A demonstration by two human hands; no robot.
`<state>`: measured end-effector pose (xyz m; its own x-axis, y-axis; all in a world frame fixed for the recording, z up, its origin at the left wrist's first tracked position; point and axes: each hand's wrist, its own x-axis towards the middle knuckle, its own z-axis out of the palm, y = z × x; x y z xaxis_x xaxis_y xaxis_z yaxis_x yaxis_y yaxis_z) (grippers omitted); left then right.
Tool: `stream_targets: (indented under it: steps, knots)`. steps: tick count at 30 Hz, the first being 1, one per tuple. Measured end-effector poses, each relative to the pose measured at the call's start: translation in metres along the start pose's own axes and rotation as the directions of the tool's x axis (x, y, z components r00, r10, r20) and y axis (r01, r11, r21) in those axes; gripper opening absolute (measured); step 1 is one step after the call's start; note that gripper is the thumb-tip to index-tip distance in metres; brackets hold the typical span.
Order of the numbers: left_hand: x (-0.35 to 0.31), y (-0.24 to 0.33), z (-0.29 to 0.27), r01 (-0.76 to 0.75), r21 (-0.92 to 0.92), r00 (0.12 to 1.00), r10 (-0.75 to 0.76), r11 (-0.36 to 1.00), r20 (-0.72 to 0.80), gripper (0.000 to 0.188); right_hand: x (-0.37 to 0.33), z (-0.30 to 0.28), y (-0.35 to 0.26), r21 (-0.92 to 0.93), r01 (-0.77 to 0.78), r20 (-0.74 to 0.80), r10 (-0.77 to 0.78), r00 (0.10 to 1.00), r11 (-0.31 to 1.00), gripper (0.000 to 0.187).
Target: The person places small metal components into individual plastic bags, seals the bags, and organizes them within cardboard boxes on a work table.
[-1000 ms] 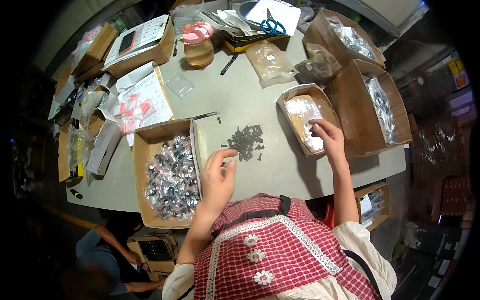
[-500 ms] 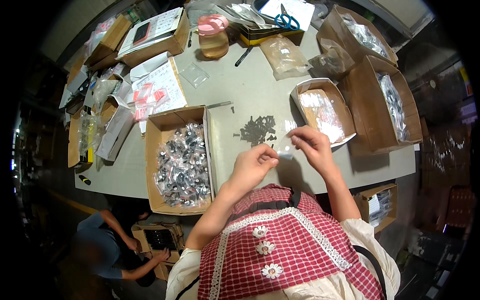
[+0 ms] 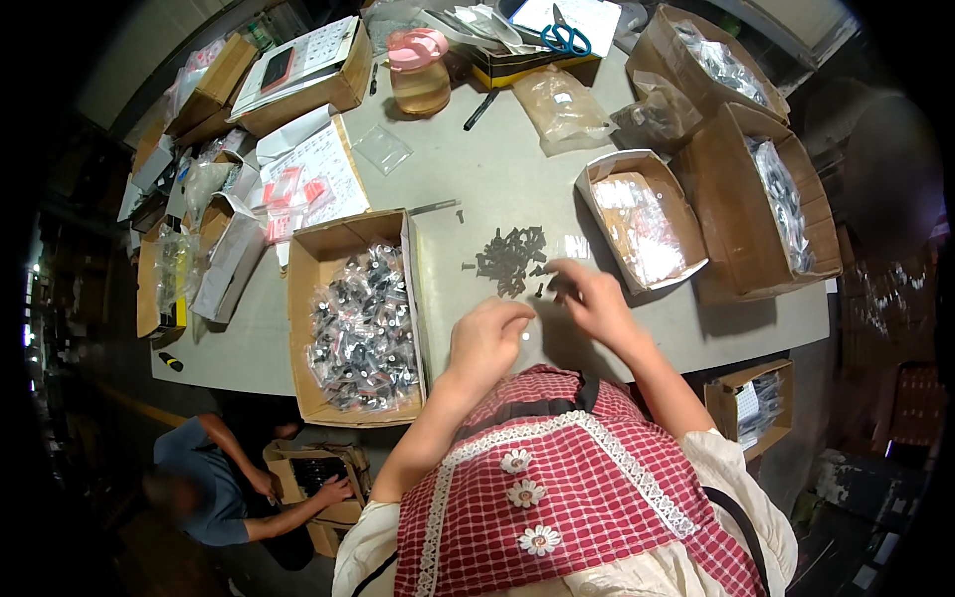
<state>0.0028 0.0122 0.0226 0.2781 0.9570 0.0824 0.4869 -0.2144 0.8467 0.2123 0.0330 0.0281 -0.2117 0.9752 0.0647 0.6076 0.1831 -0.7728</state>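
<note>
Both hands work close together over the near middle of the worktop [image 3: 497,179], just this side of a small heap of dark screws [image 3: 509,261]. Left hand [image 3: 487,338] is loosely curled, fingers bent toward the palm as if pinching something small; what it grips, if anything, is too small to tell. Right hand [image 3: 595,298] reaches toward the near edge of the heap, fingertips drawn together over a few loose screws; it looks to be picking at them, though a firm grasp cannot be made out.

The heap sits in bare space between two boxes, within easy reach of either hand. To its left, an open carton [image 3: 320,264] is packed with small clear bags of dark parts, its open top facing the person so filled bags can go straight in, I judge. To the right, a smaller box [image 3: 597,174] holds flat clear bags, seemingly the empties. Farther right stand two larger cartons [image 3: 721,189] of bagged parts. At the far edge lie scissors [image 3: 565,38] and a pink-lidded jar [image 3: 418,70].
</note>
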Motion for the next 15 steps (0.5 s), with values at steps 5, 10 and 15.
stream_targets:
  steps: [5, 10, 15]
  knots:
    - [-0.010, -0.007, -0.005, -0.036, 0.077, 0.992, 0.045, 0.996, -0.119, 0.011, 0.027, 0.022, 0.051, -0.231, 0.151, 0.005, -0.154, 0.988, 0.961, 0.030]
    - [-0.018, 0.005, -0.020, 0.094, 0.173, 0.977, -0.057, 0.981, -0.208, 0.024, 0.026, 0.031, 0.059, -0.412, 0.167, 0.025, -0.172, 0.985, 0.896, 0.012]
    - [-0.023, -0.004, -0.022, 0.113, 0.003, 0.961, -0.108, 0.994, -0.253, 0.009, 0.016, 0.014, 0.054, -0.174, -0.104, -0.033, 0.100, 0.994, 0.979, 0.017]
